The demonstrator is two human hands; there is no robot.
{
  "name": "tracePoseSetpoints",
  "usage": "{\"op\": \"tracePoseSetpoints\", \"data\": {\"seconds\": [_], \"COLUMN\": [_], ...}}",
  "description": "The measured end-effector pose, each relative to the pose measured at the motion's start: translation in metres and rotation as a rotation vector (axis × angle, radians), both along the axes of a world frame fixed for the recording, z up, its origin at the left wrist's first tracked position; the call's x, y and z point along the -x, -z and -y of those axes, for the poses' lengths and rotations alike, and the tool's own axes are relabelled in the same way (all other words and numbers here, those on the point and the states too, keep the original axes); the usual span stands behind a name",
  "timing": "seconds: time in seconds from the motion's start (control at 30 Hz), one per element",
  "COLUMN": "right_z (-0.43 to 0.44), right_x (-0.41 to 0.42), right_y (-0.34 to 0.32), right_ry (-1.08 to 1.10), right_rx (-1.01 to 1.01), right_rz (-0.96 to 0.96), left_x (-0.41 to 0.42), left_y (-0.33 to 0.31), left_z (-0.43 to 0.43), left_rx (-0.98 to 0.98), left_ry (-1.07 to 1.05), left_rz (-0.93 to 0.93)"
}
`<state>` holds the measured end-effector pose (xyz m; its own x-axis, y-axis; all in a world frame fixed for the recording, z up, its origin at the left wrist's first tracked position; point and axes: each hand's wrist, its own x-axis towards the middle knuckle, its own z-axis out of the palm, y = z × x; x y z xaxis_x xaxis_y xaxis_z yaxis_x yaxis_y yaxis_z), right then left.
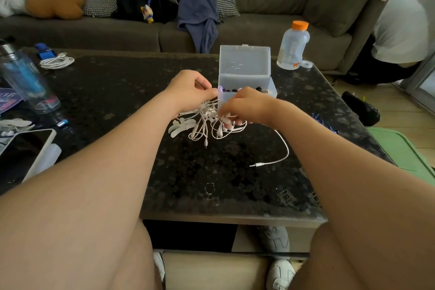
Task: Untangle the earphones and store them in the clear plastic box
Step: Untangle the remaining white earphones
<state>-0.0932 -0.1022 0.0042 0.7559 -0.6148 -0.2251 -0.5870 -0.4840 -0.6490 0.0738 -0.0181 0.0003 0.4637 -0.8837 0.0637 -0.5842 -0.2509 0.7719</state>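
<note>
A knot of white earphones (207, 125) hangs just above the dark table, held between both hands. My left hand (188, 90) pinches cords at the top of the knot. My right hand (244, 106) grips cords on its right side, fingers curled under. One cable trails right across the table and ends in a jack plug (257, 164). The clear plastic box (244, 70) stands just behind my hands with its lid up; dark and purple earphones lie inside.
A water bottle (26, 77) and a tablet (26, 150) lie at the left, a coiled white cable (56, 62) at the far left. An orange-capped bottle (293, 47) stands right of the box. A sofa runs behind the table (117, 82). Someone crouches at the far right.
</note>
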Motion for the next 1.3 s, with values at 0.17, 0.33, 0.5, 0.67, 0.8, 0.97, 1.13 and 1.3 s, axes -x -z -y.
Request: {"op": "tracePoseSetpoints", "data": {"seconds": [0.17,0.33,0.5,0.67,0.8,0.97,1.13,1.3], "right_z": [0.002,0.008,0.009,0.008,0.010,0.012,0.007,0.008], "right_x": [0.002,0.004,0.004,0.004,0.003,0.009,0.014,0.012], "right_y": [0.000,0.002,0.003,0.003,0.005,0.003,0.002,-0.002], "right_ry": [0.040,0.086,0.104,0.132,0.184,0.197,0.131,0.167], "right_rx": [-0.061,-0.092,-0.108,-0.101,-0.106,-0.191,-0.206,0.048], "right_rz": [0.010,0.003,-0.010,-0.018,-0.007,-0.190,-0.527,-0.218], "left_x": [0.007,0.006,0.006,0.004,0.004,0.006,0.008,0.015], "left_y": [-0.013,-0.011,-0.010,-0.008,-0.008,-0.015,-0.019,-0.018], "left_z": [-0.001,-0.006,-0.004,-0.002,-0.002,0.004,0.007,0.003], "left_rx": [0.006,-0.124,-0.149,-0.149,-0.076,0.013,0.186,0.213], "left_ry": [0.032,0.281,0.281,0.286,0.271,0.050,0.015,0.108], "left_rz": [0.017,0.206,0.370,0.327,0.164,-0.108,-0.424,-0.315]}}
